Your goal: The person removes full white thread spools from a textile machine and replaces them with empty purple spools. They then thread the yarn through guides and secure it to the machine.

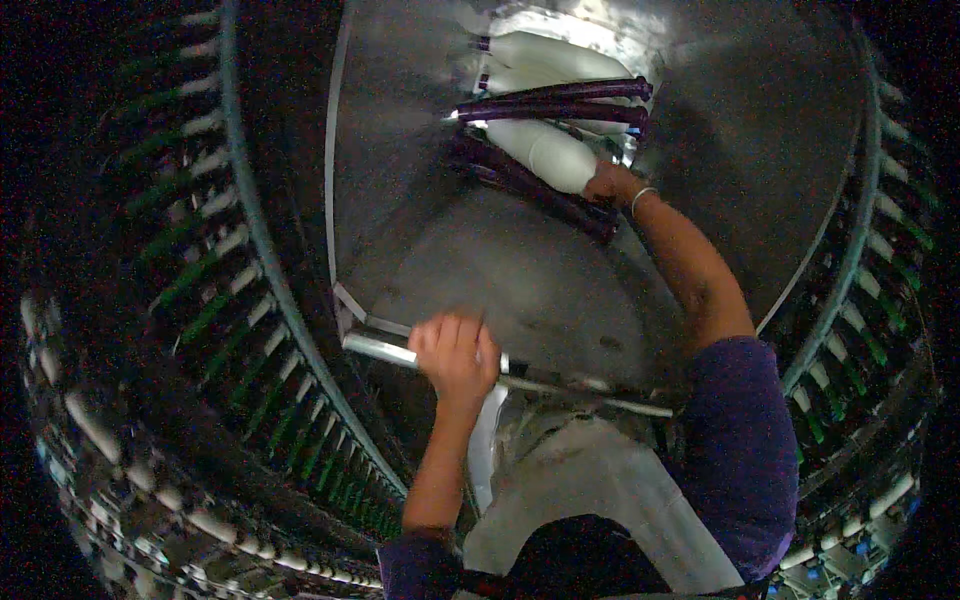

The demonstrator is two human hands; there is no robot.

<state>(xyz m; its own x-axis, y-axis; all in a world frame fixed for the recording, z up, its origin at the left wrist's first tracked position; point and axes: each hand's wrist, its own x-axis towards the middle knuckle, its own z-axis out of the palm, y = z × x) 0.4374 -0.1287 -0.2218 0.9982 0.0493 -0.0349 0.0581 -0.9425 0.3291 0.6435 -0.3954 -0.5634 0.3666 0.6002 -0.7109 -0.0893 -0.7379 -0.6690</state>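
Inside a grey metal cart (430,265), a full white roving bobbin (550,157) lies slanted toward the right. My right hand (611,184) is closed around its near end, the fingers partly hidden. Dark purple bare bobbins (560,112) lie just beyond it, and another dark bobbin (570,208) lies on the near side. More white roving bobbins (560,58) rest at the far end of the cart. My left hand (456,350) is wrapped over the metal bar (380,348) at the cart's near edge.
Curved machine rows of green and white spindles (215,265) run along the left, with a similar row (880,270) on the right. A grey rail (255,215) borders the left row. White apron cloth (600,460) hangs between my body and the cart.
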